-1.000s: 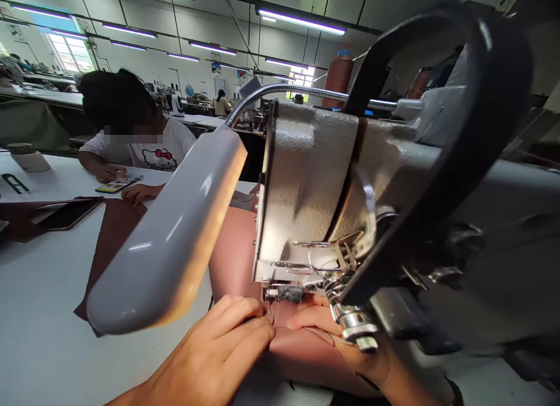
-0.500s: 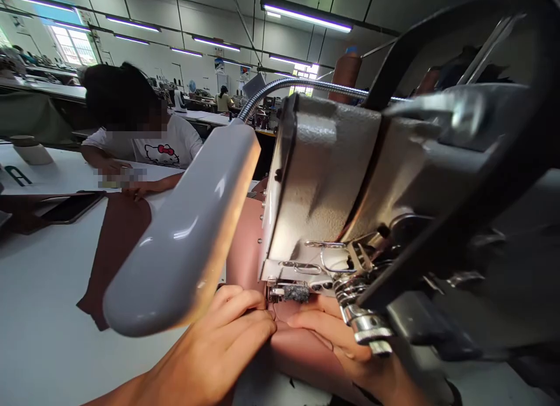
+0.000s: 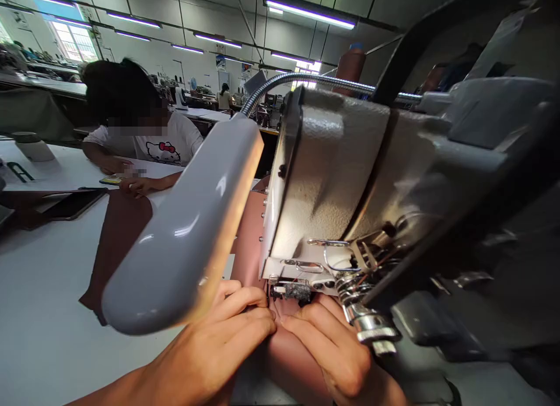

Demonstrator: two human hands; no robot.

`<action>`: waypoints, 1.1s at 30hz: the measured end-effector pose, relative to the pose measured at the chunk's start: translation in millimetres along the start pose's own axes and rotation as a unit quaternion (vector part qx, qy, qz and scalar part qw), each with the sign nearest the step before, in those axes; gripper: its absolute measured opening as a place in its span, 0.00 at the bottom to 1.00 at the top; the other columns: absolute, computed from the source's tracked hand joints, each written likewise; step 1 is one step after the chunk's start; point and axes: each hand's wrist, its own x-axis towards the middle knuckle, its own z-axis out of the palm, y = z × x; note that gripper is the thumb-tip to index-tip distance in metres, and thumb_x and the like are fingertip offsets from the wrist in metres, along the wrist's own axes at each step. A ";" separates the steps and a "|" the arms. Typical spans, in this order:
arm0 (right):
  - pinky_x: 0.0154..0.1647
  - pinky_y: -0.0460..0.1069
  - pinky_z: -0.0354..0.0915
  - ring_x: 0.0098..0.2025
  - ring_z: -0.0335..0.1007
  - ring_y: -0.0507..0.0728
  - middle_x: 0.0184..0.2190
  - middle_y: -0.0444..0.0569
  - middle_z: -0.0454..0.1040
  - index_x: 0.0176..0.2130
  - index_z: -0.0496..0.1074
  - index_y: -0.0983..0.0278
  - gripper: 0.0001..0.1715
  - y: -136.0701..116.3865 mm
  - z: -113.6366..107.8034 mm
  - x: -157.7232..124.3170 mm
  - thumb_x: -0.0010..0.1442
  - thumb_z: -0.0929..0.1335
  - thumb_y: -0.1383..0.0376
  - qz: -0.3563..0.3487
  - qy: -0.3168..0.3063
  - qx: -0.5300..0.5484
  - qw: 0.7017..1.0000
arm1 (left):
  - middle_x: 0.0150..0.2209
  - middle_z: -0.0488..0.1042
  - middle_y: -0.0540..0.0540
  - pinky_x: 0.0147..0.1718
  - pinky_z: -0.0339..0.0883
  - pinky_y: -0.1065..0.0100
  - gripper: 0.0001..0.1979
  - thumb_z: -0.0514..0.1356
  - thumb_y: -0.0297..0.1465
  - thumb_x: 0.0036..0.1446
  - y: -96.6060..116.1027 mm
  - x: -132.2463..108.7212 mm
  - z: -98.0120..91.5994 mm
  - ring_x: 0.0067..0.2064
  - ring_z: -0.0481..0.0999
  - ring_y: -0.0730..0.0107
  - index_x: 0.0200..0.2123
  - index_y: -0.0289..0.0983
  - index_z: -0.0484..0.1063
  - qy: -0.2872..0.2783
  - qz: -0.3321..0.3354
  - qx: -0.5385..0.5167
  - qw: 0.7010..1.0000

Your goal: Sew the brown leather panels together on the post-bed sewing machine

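A grey sewing machine (image 3: 324,172) stands right in front of me, and under its head lies a pinkish-brown piece of leather-like material (image 3: 293,359). My left hand (image 3: 227,330) is left of the needle area, its bent fingers closed on the material at the edge. Opposite it, my right hand (image 3: 336,342) grips the same piece, partly covered by the machine's round metal tension knobs (image 3: 371,327). Both sets of fingertips are close together just below the presser foot area (image 3: 291,290). The exact stitching point is hidden.
A lamp (image 3: 184,237) on a bendy metal neck hangs above my left hand. A darker brown piece (image 3: 118,231) and a phone-like dark object (image 3: 72,205) lie on the white table (image 3: 39,289). Across it sits a person (image 3: 161,137) in a white shirt. A thread cone (image 3: 350,67) stands behind.
My right hand has shifted up and left over the material, and more of its back shows. The left hand stays almost in place. The view has tilted slightly.
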 end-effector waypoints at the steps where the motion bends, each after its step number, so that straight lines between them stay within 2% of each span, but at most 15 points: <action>1: 0.29 0.46 0.65 0.27 0.67 0.52 0.23 0.46 0.71 0.37 0.72 0.66 0.08 -2.1 1.5 3.7 0.62 0.63 0.70 -0.009 0.023 -0.012 1.000 | 0.36 0.70 0.43 0.42 0.61 0.64 0.25 0.46 0.12 0.46 -0.3 -0.6 0.4 0.44 0.67 0.61 0.47 0.32 0.63 -0.001 0.008 0.001 1.000; 4: 0.24 0.46 0.61 0.24 0.64 0.51 0.20 0.46 0.68 0.34 0.72 0.67 0.09 -8.1 4.3 11.2 0.62 0.62 0.71 -0.014 0.060 -0.040 0.997 | 0.37 0.70 0.43 0.42 0.62 0.63 0.27 0.46 0.12 0.45 -2.3 -2.8 2.1 0.44 0.67 0.61 0.49 0.32 0.63 -0.011 -0.005 -0.002 1.000; 8: 0.22 0.46 0.60 0.22 0.63 0.51 0.19 0.47 0.69 0.34 0.71 0.69 0.14 -16.0 3.4 20.2 0.64 0.59 0.73 -0.002 0.047 -0.049 0.998 | 0.40 0.71 0.42 0.45 0.63 0.62 0.26 0.47 0.12 0.46 -4.1 -6.5 4.3 0.46 0.66 0.60 0.49 0.33 0.63 -0.009 -0.030 -0.030 0.999; 12: 0.19 0.45 0.57 0.17 0.60 0.49 0.15 0.43 0.66 0.28 0.69 0.68 0.17 -25.1 0.3 36.0 0.63 0.57 0.77 0.001 0.080 -0.104 0.991 | 0.47 0.71 0.40 0.49 0.62 0.64 0.25 0.46 0.14 0.50 2.8 -10.9 10.0 0.53 0.65 0.61 0.52 0.31 0.62 0.016 -0.018 0.039 0.999; 14: 0.20 0.45 0.58 0.17 0.61 0.50 0.15 0.44 0.66 0.28 0.69 0.68 0.17 -27.7 -0.2 39.3 0.63 0.57 0.76 0.012 0.084 -0.111 0.990 | 0.49 0.71 0.39 0.51 0.60 0.62 0.24 0.45 0.14 0.52 6.2 -15.1 18.5 0.56 0.63 0.60 0.52 0.30 0.62 0.054 -0.026 0.086 0.994; 16: 0.22 0.46 0.59 0.20 0.63 0.51 0.17 0.46 0.67 0.31 0.71 0.69 0.17 -27.7 0.7 34.9 0.64 0.57 0.74 0.011 0.072 -0.104 0.992 | 0.49 0.72 0.38 0.52 0.58 0.60 0.21 0.44 0.16 0.56 6.3 -21.8 31.1 0.57 0.62 0.58 0.50 0.30 0.64 0.107 -0.032 0.117 0.987; 18: 0.24 0.47 0.60 0.23 0.65 0.53 0.20 0.48 0.68 0.35 0.72 0.69 0.15 -25.3 3.1 22.9 0.64 0.58 0.72 0.011 0.038 -0.096 0.995 | 0.49 0.72 0.38 0.54 0.55 0.57 0.16 0.44 0.26 0.65 2.7 -30.7 45.5 0.58 0.62 0.56 0.50 0.29 0.65 0.131 -0.018 0.150 0.980; 20: 0.27 0.48 0.60 0.26 0.66 0.54 0.23 0.50 0.71 0.39 0.72 0.70 0.14 -22.0 6.7 7.3 0.64 0.59 0.71 0.023 -0.002 -0.078 0.997 | 0.52 0.72 0.36 0.59 0.50 0.52 0.22 0.45 0.39 0.68 -2.8 -40.4 59.0 0.59 0.61 0.53 0.53 0.28 0.65 0.126 0.003 0.196 0.973; 21: 0.28 0.49 0.61 0.27 0.67 0.55 0.25 0.51 0.72 0.41 0.72 0.71 0.14 -20.4 8.5 -0.1 0.63 0.59 0.72 0.033 -0.022 -0.067 0.997 | 0.54 0.70 0.36 0.60 0.48 0.50 0.23 0.46 0.40 0.68 -5.6 -44.8 64.6 0.60 0.61 0.52 0.54 0.29 0.65 0.124 0.010 0.215 0.969; 23: 0.30 0.50 0.61 0.28 0.67 0.55 0.27 0.53 0.73 0.44 0.73 0.72 0.15 -17.9 11.8 -11.2 0.62 0.60 0.73 0.049 -0.042 -0.053 0.997 | 0.58 0.67 0.40 0.62 0.45 0.46 0.18 0.46 0.31 0.68 -10.4 -51.2 72.4 0.62 0.60 0.53 0.57 0.34 0.64 0.123 0.016 0.222 0.967; 24: 0.30 0.50 0.62 0.29 0.67 0.56 0.28 0.53 0.73 0.45 0.73 0.72 0.16 -17.1 13.1 -14.4 0.62 0.60 0.73 0.051 -0.045 -0.048 0.997 | 0.59 0.65 0.43 0.62 0.45 0.46 0.18 0.44 0.26 0.68 -12.3 -52.6 74.4 0.63 0.59 0.55 0.57 0.38 0.64 0.123 0.019 0.213 0.969; 26: 0.30 0.51 0.62 0.30 0.68 0.57 0.28 0.54 0.74 0.45 0.73 0.72 0.16 -16.2 14.9 -16.7 0.61 0.61 0.73 0.050 -0.047 -0.042 0.997 | 0.60 0.65 0.47 0.63 0.44 0.49 0.21 0.42 0.22 0.68 -15.2 -51.6 74.1 0.64 0.59 0.58 0.55 0.42 0.66 0.135 0.031 0.206 0.969; 30: 0.28 0.49 0.61 0.27 0.66 0.55 0.25 0.52 0.73 0.42 0.74 0.72 0.13 -16.3 16.7 -15.0 0.58 0.64 0.76 0.046 -0.009 -0.029 0.998 | 0.55 0.71 0.42 0.63 0.47 0.54 0.19 0.42 0.23 0.69 -16.6 -40.2 58.7 0.61 0.63 0.58 0.50 0.33 0.71 0.164 0.084 0.232 0.955; 33: 0.29 0.49 0.62 0.27 0.66 0.54 0.24 0.50 0.72 0.41 0.74 0.71 0.12 -16.5 17.5 -15.0 0.57 0.65 0.78 0.065 0.001 -0.002 0.998 | 0.52 0.73 0.39 0.62 0.49 0.55 0.20 0.41 0.23 0.69 -14.3 -33.0 42.8 0.60 0.65 0.58 0.50 0.29 0.72 0.120 0.093 0.203 0.967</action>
